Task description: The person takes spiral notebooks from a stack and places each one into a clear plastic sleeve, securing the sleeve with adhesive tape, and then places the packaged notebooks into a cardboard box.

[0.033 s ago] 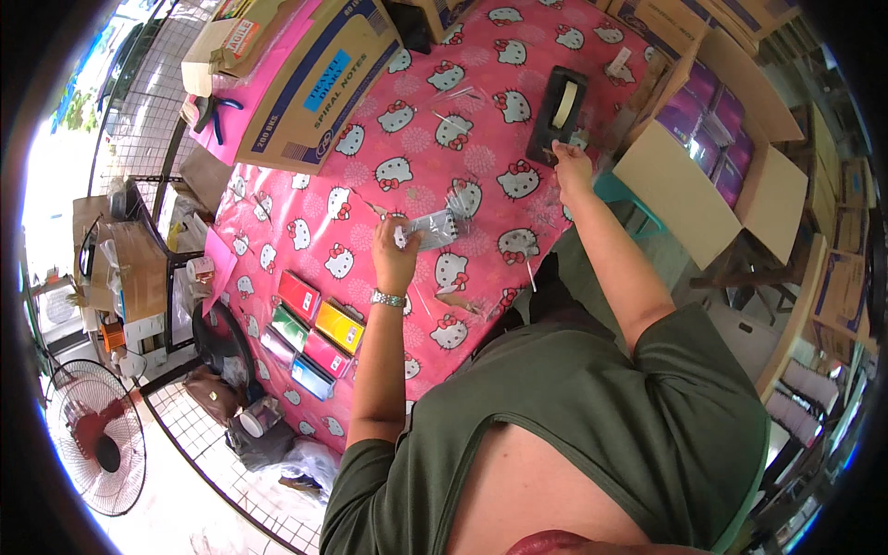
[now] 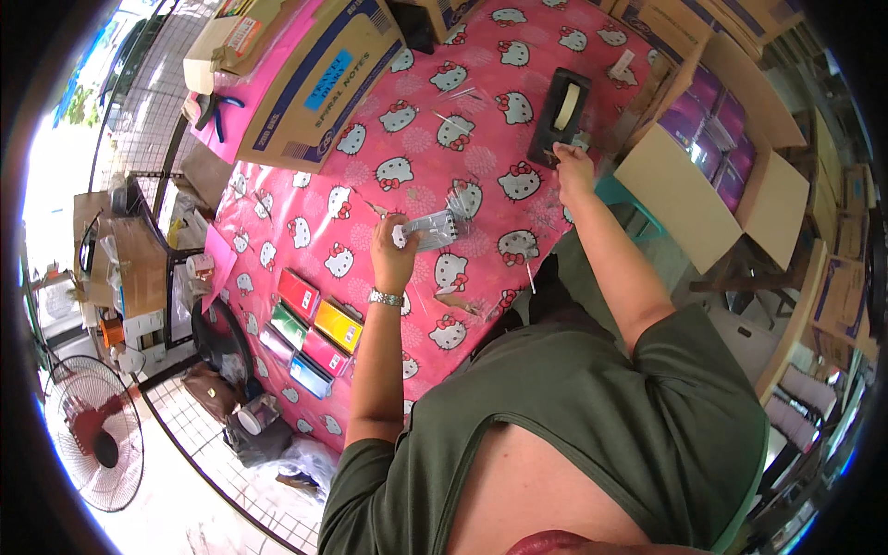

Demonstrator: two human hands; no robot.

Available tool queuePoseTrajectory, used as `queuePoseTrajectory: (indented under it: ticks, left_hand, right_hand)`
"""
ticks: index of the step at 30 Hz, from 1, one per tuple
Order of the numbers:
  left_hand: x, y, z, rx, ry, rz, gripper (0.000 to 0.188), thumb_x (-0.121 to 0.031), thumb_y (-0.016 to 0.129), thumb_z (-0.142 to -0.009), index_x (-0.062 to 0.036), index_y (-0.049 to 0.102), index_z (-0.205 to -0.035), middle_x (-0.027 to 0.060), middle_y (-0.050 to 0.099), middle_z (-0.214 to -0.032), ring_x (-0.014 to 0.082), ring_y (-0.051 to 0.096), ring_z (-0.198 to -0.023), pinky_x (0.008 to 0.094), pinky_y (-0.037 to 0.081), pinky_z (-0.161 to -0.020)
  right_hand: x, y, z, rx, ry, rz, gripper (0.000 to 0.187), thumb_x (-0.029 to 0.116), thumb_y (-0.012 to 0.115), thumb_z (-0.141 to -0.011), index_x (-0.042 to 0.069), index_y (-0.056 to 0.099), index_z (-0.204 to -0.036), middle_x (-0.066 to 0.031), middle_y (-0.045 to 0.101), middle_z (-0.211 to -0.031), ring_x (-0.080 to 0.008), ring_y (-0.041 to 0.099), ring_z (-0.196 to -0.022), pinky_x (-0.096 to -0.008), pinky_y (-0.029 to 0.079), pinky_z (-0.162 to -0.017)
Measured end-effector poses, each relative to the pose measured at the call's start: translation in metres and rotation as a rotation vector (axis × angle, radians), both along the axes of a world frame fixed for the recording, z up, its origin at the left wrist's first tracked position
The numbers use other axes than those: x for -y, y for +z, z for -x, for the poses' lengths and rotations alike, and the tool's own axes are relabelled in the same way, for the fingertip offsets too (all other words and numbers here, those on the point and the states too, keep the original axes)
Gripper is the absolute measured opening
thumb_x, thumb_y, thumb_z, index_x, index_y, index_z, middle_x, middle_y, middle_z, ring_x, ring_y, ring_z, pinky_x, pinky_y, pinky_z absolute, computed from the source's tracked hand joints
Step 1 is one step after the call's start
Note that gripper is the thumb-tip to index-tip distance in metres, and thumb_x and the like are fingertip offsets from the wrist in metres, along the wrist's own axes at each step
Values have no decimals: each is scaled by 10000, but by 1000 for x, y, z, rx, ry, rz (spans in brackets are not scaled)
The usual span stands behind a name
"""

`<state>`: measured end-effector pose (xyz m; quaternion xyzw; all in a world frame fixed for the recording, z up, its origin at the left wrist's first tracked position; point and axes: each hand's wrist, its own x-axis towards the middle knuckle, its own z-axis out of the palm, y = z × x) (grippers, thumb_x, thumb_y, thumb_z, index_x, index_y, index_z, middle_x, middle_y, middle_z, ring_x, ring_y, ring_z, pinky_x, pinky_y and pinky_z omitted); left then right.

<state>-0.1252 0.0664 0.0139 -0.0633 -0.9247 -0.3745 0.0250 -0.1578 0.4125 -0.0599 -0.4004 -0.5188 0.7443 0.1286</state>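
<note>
My left hand (image 2: 394, 250) grips a small spiral notebook (image 2: 433, 230) in a clear plastic wrapper, just above the pink cartoon-print tablecloth (image 2: 370, 217). The notebook's dark coil faces right, away from my palm. Farther off to the right stands a black tape dispenser (image 2: 546, 135) with a pale roll (image 2: 566, 107). My right hand (image 2: 573, 170) is at its near end, thumb and fingers pinched together against the cutting edge. Whatever lies between those fingertips is too small or clear to make out. Several wrapped notebooks (image 2: 337, 324) in red, yellow, green and blue lie left of my left forearm.
A large cardboard carton (image 2: 310, 102) stands at the far left, with blue-handled pliers (image 2: 219, 116) beside it. An open carton (image 2: 680, 199) of purple packs sits to the right, near a teal stool (image 2: 638, 208). Plastic scraps dot the cloth. A fan (image 2: 92, 435) stands at lower left.
</note>
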Motion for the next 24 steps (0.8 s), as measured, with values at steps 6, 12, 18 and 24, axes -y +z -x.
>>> queuePoseTrajectory:
  ticks: [6,12,18,24]
  left_hand:
    - [16,-33,-8,276,143,-488,182,63,631,-771,-10,671,-932,40,573,-1022,153,569,-949,263,451,-813]
    - [2,-34,-11,256,233,-688,158,73,576,-814,6,649,-937,31,544,-1057,135,539,-984,254,423,-861]
    - [-5,-27,-7,267,264,-650,150,77,574,-807,4,638,-920,30,551,-1047,126,544,-940,244,426,-841]
    - [0,-29,-17,228,260,-714,186,98,547,-794,-14,636,-913,21,551,-981,110,532,-878,243,429,-783]
  right_hand:
    - [50,-2,-40,-145,-79,363,23,70,576,-904,86,562,-914,-11,550,-779,-103,482,-628,-245,427,-556]
    - [79,-11,2,-5,582,828,66,28,537,-878,78,559,-916,9,457,-682,-67,396,-552,-217,327,-494]
    - [183,82,98,-593,2079,-725,214,263,705,-792,73,618,-843,-26,629,-758,-154,563,-643,-339,443,-593]
    - [206,57,116,-152,2433,-750,386,372,794,-708,53,602,-810,-25,586,-679,-143,525,-626,-359,436,-535]
